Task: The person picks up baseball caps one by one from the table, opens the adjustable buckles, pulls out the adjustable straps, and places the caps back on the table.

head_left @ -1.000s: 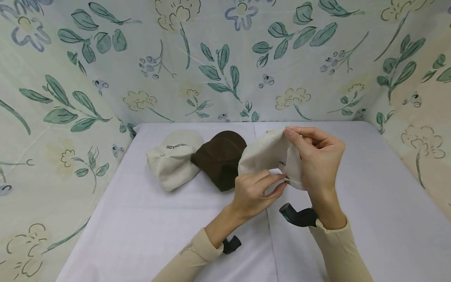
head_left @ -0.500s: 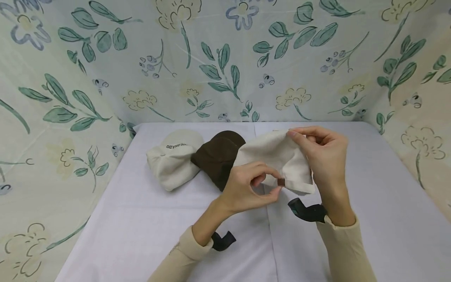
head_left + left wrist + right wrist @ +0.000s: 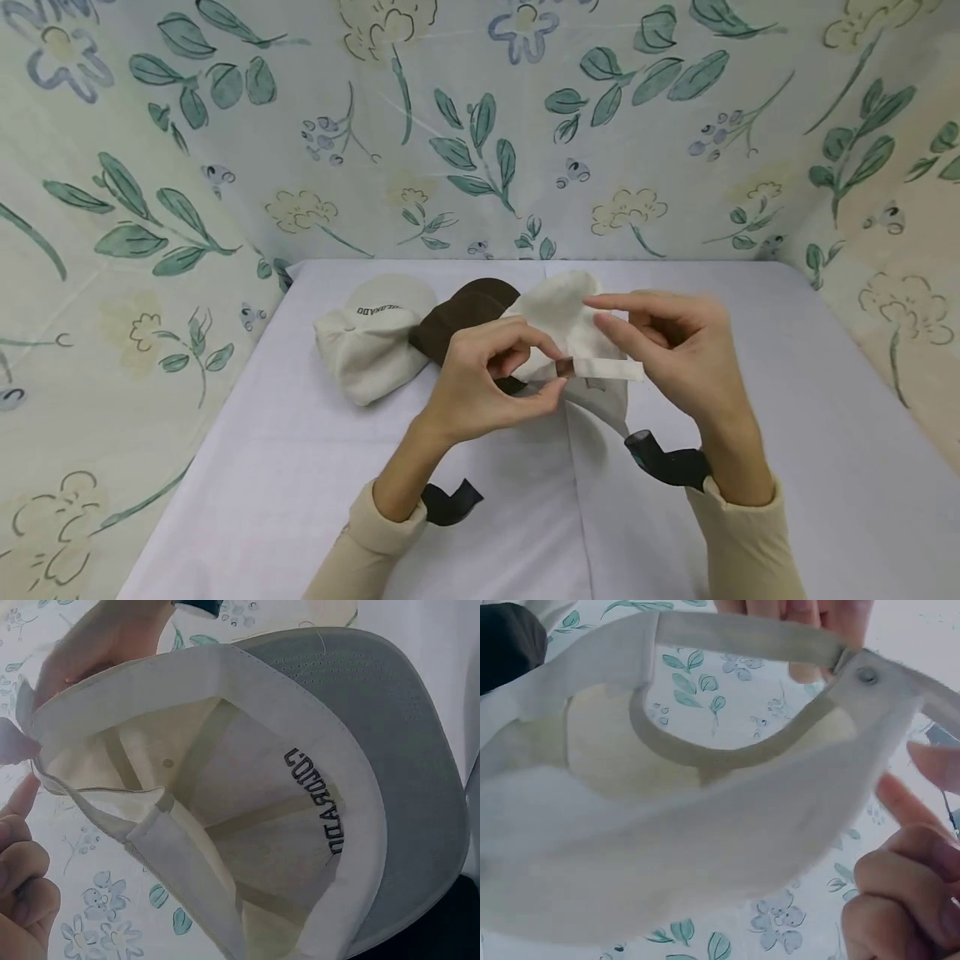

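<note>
My left hand (image 3: 480,375) pinches the back strap (image 3: 609,369) of a white baseball cap (image 3: 562,304) at its small brown tab (image 3: 565,367). The cap hangs tilted over the table, its opening facing me. Inside the crown, in the left wrist view, reversed dark stitched letters (image 3: 315,799) show, and the brim (image 3: 412,750) has a grey underside. My right hand (image 3: 678,354) is at the cap's right side, thumb and index finger parted. In the right wrist view that index fingertip comes right to the cap's edge, and a snap (image 3: 867,674) sits near the strap's end.
A white cap lettered COLORADO (image 3: 375,350) and a brown cap (image 3: 465,312) sit side by side on the white tablecloth (image 3: 300,483), left of the held cap. Floral fabric (image 3: 420,167) rises behind the table and at both sides.
My left hand has drawn the strap to the left and up, turning the cap. The right hand's thumb and index finger, which pinched the cap's edge, have come apart.
</note>
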`<control>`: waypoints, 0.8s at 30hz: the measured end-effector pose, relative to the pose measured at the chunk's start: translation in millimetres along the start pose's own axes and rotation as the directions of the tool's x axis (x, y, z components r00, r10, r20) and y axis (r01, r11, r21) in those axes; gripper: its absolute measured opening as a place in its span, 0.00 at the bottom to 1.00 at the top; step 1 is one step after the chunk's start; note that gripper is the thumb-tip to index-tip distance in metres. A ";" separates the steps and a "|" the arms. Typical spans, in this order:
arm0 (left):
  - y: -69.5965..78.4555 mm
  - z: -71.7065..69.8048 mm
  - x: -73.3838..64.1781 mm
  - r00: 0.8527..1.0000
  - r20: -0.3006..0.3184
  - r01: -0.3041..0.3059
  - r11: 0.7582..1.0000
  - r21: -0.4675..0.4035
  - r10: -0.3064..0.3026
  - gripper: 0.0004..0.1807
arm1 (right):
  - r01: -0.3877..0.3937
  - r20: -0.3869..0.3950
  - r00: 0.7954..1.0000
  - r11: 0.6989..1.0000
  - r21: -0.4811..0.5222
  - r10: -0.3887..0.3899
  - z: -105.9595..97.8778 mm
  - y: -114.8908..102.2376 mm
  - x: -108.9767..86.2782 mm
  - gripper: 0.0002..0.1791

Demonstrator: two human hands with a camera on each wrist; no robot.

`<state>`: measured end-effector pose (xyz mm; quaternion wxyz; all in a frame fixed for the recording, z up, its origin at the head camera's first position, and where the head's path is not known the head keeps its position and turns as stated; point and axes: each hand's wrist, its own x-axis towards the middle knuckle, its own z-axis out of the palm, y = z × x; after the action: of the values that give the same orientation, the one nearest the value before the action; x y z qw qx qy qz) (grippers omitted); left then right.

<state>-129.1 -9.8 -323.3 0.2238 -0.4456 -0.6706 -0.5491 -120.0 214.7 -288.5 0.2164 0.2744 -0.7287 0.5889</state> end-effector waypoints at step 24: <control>13.1 -31.4 5.5 0.986 -0.089 0.149 0.988 0.047 -0.144 0.11 | 0.315 0.102 0.946 0.945 -0.088 -0.306 21.2 -8.2 -3.8 0.10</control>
<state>-126.8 -37.3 -302.7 0.2231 -0.3651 -0.7059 -0.5646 -111.6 193.3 -289.3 0.2885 0.3997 -0.7146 0.4963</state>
